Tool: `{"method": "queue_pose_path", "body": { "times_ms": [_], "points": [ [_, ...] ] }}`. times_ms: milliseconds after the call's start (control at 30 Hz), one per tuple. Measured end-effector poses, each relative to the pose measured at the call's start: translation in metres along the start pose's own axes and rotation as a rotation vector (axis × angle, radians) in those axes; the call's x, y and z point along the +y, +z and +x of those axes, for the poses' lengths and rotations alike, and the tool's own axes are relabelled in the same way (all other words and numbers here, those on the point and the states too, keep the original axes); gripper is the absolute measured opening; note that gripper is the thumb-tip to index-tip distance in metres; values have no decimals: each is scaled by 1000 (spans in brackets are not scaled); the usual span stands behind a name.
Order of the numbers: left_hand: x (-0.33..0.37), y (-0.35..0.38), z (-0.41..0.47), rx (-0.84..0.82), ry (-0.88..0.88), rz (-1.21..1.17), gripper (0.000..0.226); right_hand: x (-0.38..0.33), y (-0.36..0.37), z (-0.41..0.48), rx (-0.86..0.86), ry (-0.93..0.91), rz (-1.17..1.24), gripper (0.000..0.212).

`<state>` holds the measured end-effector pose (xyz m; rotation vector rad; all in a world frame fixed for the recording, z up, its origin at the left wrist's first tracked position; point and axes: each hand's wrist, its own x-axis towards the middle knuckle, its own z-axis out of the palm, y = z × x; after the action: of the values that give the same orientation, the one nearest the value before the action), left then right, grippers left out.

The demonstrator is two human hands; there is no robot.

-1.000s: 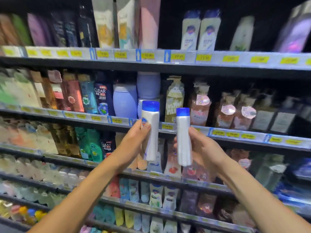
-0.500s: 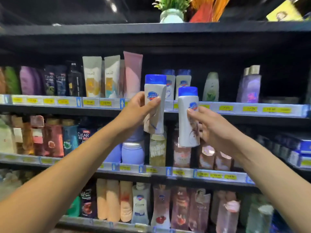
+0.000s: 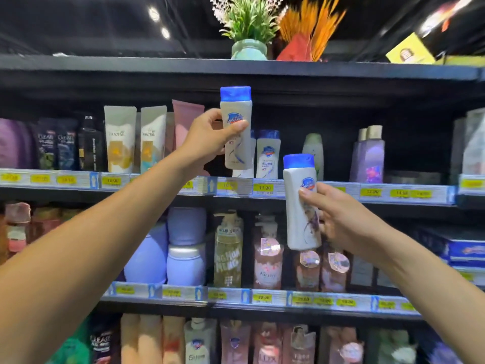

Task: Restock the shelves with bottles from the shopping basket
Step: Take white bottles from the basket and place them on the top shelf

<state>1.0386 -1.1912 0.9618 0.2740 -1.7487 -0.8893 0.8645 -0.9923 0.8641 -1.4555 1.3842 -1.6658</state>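
Raised higher, left hand grips smooth, blue-capped bottle.

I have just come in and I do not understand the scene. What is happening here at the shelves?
A person is restocking. The left hand holds a white bottle with a blue cap raised in front of the upper shelf, near matching bottles already standing there. The right hand holds a second one lower, below that shelf's edge. Neither is placed yet.

Two white bottles with blue caps, both upright: the higher bottle is level with the upper shelf, the lower bottle crosses its edge.
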Motion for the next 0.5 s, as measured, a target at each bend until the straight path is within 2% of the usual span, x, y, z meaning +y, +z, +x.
{"method": "queue_pose_path", "body": {
  "times_ms": [133, 267, 367, 500],
  "points": [
    [-14, 6, 8, -12, -16, 25, 27, 1, -5, -4, 3, 6, 8, 41],
    [-27, 8, 9, -14, -46, 111, 28, 3, -8, -6, 24, 17, 5, 28],
    [-32, 8, 8, -40, -77, 176, 22, 4, -8, -5, 29, 21, -5, 30],
    [-35, 9, 8, -77, -103, 272, 32, 3, -8, -4, 26, 24, -18, 31]
  ]
}}
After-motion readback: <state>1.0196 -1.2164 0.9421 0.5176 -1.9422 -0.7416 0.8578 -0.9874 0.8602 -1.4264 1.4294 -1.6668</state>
